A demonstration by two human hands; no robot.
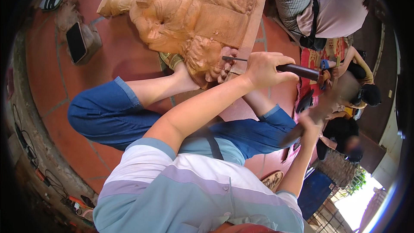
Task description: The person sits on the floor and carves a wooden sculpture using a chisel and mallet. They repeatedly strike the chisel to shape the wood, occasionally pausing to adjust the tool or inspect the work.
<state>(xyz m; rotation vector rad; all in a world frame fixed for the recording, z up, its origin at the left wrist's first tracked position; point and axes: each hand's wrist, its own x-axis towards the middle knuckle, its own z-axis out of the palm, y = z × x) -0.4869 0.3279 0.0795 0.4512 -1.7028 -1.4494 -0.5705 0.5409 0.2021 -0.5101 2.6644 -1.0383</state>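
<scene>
A carved wooden statue [194, 17] lies on its side in front of my crossed legs, its flat base toward the right. My left hand [268, 70] is closed around a chisel, gripping near where the thin metal shank [235, 58] meets the dark handle [302, 71]. The chisel's tip lies at the rounded carved lumps [222, 64] beside the base. Out to the right, my right hand [309, 123] grips a brown wooden mallet [340, 91], smeared by motion. Its broad end is near the butt of the chisel handle; I cannot tell whether they touch.
A phone [76, 43] leans on a block on the red tiled floor [47, 82] at left. One person [297, 8] sits close at the upper right; others [345, 133] sit farther right by a red mat [308, 60]. Cables [28, 146] run along the left edge.
</scene>
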